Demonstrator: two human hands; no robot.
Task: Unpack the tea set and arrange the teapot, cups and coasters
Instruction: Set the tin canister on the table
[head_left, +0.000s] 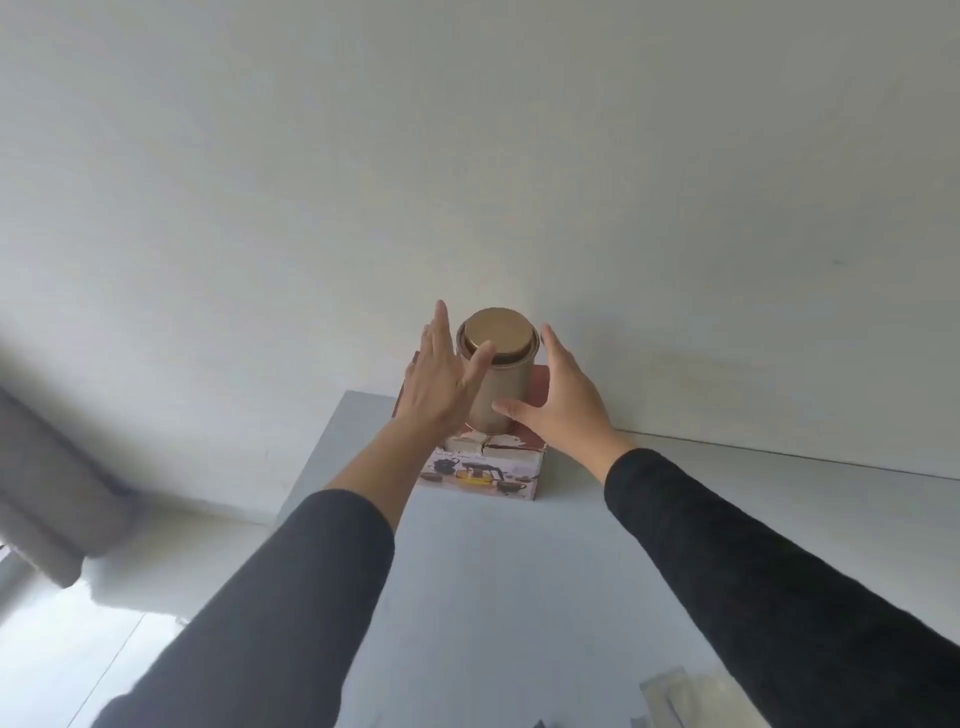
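Observation:
A printed tea set box (485, 470) stands at the far end of the white table (519, 597), against the wall. On top of the box stands a gold round tin (504, 384) with a lid. My left hand (441, 379) is flat and spread at the tin's left side, its thumb touching near the lid. On the other side, my right hand (556, 400) is open, fingers behind the tin and thumb against its lower front. Neither hand is closed around it. No teapot, cups or coasters are visible outside the box.
A plain white wall (467, 156) rises right behind the box. The table's left edge drops off to a pale floor, where a grey curtain (47, 499) hangs. Some clear wrapping (696, 701) lies at the table's near right corner.

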